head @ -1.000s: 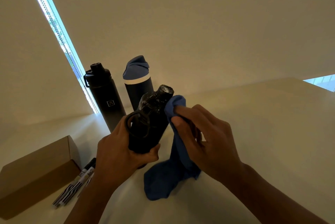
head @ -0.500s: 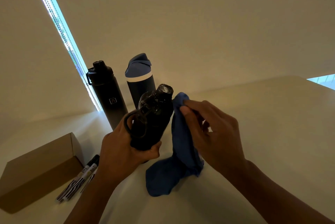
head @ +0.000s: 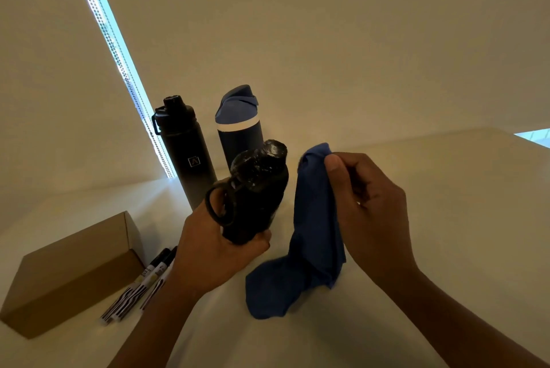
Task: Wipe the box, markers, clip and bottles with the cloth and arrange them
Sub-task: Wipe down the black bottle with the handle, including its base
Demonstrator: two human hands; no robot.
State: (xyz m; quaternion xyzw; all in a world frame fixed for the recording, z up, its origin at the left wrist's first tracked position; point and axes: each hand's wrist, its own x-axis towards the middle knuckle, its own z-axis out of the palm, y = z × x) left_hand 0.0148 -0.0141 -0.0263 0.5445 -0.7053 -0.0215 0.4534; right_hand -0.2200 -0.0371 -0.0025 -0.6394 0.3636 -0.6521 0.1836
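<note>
The left hand [head: 208, 251] grips a tilted black bottle with a loop handle [head: 253, 192] above the white table [head: 446, 219]; the right hand [head: 369, 207] pinches a hanging blue cloth [head: 312, 236], just beside the bottle and apart from it. Behind stand a tall black bottle bearing a small square logo [head: 186, 153], illegible, and a dark bottle with a blue lid [head: 239, 126]. A closed brown cardboard box [head: 71, 272], contents hidden, lies left beside striped markers [head: 140, 287].

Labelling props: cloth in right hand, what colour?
Blue cloth, plain, pinched by the right hand; head view.

Held bottle [head: 256, 189] at center in left hand [head: 214, 251], cloth [head: 312, 236] at 3 o'clock in right hand [head: 369, 213] trailing onto surface [head: 446, 219], two bottles [head: 187, 153] [head: 238, 129] standing at 12 behind, box [head: 71, 272] at 9 with markers [head: 140, 287] just right.
</note>
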